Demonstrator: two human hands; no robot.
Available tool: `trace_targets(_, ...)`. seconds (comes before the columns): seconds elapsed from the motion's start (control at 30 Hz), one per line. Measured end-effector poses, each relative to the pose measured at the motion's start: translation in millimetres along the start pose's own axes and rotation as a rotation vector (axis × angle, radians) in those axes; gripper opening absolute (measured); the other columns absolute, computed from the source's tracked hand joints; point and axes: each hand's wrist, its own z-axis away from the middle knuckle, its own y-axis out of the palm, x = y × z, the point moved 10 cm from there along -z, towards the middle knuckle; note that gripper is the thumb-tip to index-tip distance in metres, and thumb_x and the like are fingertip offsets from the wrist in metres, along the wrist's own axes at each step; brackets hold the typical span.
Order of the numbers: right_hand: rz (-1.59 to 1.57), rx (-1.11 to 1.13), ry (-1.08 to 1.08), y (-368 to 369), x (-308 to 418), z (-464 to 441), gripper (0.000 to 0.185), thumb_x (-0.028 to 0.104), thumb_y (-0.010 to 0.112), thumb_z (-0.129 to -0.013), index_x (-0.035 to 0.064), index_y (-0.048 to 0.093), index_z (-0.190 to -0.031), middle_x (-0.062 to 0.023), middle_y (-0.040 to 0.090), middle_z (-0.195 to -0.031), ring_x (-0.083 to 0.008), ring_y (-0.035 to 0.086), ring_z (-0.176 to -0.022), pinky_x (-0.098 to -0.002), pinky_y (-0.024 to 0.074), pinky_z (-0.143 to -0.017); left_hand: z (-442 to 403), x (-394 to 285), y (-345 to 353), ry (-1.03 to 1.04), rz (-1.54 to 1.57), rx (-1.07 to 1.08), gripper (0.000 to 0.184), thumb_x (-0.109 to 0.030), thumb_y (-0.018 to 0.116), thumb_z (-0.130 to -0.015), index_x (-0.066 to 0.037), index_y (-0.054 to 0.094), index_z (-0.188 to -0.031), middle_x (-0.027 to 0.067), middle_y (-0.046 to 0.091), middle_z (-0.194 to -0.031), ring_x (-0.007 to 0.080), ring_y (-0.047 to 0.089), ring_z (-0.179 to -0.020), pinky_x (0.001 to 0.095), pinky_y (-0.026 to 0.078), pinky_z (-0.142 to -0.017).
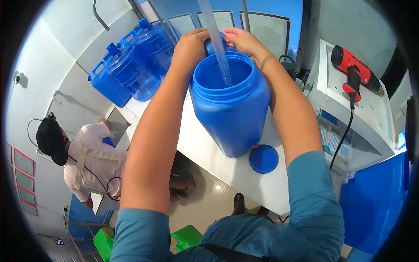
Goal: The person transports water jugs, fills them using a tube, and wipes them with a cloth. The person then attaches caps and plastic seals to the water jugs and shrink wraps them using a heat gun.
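Large blue container [231,113] upright on the white table [192,131], mouth open, clear tube [216,39] running down into it. Both hands beyond its rim, at a smaller blue item [210,48] just behind. Left hand [192,46] partly curled against that item's side; fingertips hidden, so firmness of hold can't be told. Right hand [246,43] nearly closed, thumb and fingers pinching what is probably a small pink-red piece [230,39], view poor there. Round blue lid [263,159] flat on table beside the container's base. Blue water jugs [135,72] grouped to the left. Red-and-black heat gun [355,70] on white cabinet [375,118], right. Co-worker [94,157] in black cap, far left.
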Motion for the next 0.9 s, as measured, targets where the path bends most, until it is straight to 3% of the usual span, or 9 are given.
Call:
trace_targets(0.07, 0.150, -0.017, -0.071, 5, 21, 5, 0.032, 0.008, 0.051, -0.097, -0.0004, 0.061, -0.126, -0.0120, 0.067, -0.108, -0.0158, 0.062, -0.094, -0.0297, 0.0510, -0.087, -1, -4, -5, 0.010, -0.001, 0.003, 0.025, -0.010, 0.072, -0.071, -0.008, 0.072, -0.096, 0.0151, 0.068, -0.120, 0.0338, 0.065, -0.110, 0.0392, 0.052, -0.093)
trace_targets(0.13, -0.136, -0.086, -0.129, 5, 39, 51, 0.037, 0.005, 0.048, -0.097, -0.0014, 0.055, -0.132, -0.0135, 0.065, -0.116, -0.0182, 0.063, -0.100, -0.0294, 0.0503, -0.090, 1, -4, -1, 0.027, 0.007, 0.009, 0.025, -0.011, 0.072, -0.071, -0.008, 0.072, -0.096, 0.0148, 0.068, -0.119, 0.0336, 0.065, -0.110, 0.0391, 0.052, -0.092)
trace_targets(0.23, -0.450, -0.169, -0.035, 5, 36, 112, 0.035, 0.002, 0.046, -0.095, -0.0009, 0.059, -0.128, -0.0137, 0.065, -0.118, -0.0203, 0.063, -0.107, -0.0301, 0.0488, -0.096, -2, 4, 5, 0.022, -0.007, 0.004, 0.026, -0.011, 0.072, -0.071, -0.008, 0.072, -0.097, 0.0140, 0.068, -0.120, 0.0331, 0.065, -0.111, 0.0388, 0.052, -0.093)
trace_targets(0.37, -0.358, -0.352, -0.132, 11, 67, 200, 0.033, 0.000, 0.043, -0.095, -0.0009, 0.063, -0.121, -0.0137, 0.064, -0.120, -0.0211, 0.061, -0.115, -0.0308, 0.0470, -0.100, -1, 1, 2, 0.035, -0.020, 0.009, 0.027, -0.010, 0.071, -0.071, -0.008, 0.071, -0.098, 0.0134, 0.068, -0.120, 0.0333, 0.065, -0.111, 0.0391, 0.051, -0.093)
trace_targets(0.43, 0.058, -0.589, -0.521, 24, 113, 245, 0.032, -0.001, 0.042, -0.093, 0.0007, 0.065, -0.116, -0.0147, 0.065, -0.117, -0.0271, 0.063, -0.110, -0.0339, 0.0439, -0.102, -3, 3, 5, 0.035, -0.018, 0.017, 0.028, -0.010, 0.071, -0.071, -0.008, 0.071, -0.098, 0.0135, 0.068, -0.120, 0.0336, 0.065, -0.111, 0.0393, 0.051, -0.093)
trace_targets(0.53, 0.526, -0.731, -0.774, 60, 136, 283, 0.030, 0.000, 0.048, -0.089, 0.0039, 0.067, -0.111, -0.0131, 0.063, -0.116, -0.0303, 0.059, -0.114, -0.0401, 0.0387, -0.105, -1, 7, 5, -0.003, -0.001, 0.036, 0.029, -0.009, 0.071, -0.071, -0.008, 0.071, -0.099, 0.0131, 0.068, -0.119, 0.0339, 0.064, -0.111, 0.0394, 0.051, -0.093)
trace_targets(0.73, 1.068, -0.317, -0.874, 174, 31, 326, 0.017, 0.022, 0.071, -0.078, 0.0202, 0.074, -0.095, 0.0014, 0.059, -0.107, -0.0297, 0.050, -0.119, -0.0458, 0.0324, -0.105, 0, 7, 10, 0.010, 0.013, 0.089, 0.033, -0.013, 0.073, -0.072, -0.009, 0.070, -0.104, 0.0117, 0.067, -0.122, 0.0319, 0.064, -0.114, 0.0395, 0.051, -0.095)
trace_targets(0.8, 1.210, 0.026, -0.933, 185, -18, 347, 0.016, 0.027, 0.071, -0.076, 0.0220, 0.074, -0.092, 0.0053, 0.059, -0.107, -0.0260, 0.049, -0.117, -0.0441, 0.0310, -0.105, -3, 11, 14, 0.014, 0.025, 0.098, 0.035, -0.012, 0.073, -0.073, -0.009, 0.070, -0.107, 0.0117, 0.067, -0.124, 0.0316, 0.064, -0.114, 0.0394, 0.050, -0.095)
trace_targets(0.9, 1.320, 0.055, -0.875, 183, -10, 352, 0.013, 0.029, 0.072, -0.074, 0.0240, 0.073, -0.087, 0.0076, 0.060, -0.109, -0.0216, 0.049, -0.114, -0.0418, 0.0300, -0.103, 1, 8, 12, -0.024, 0.054, 0.105, 0.037, -0.010, 0.072, -0.075, -0.010, 0.070, -0.112, 0.0121, 0.067, -0.124, 0.0308, 0.064, -0.114, 0.0386, 0.050, -0.097)
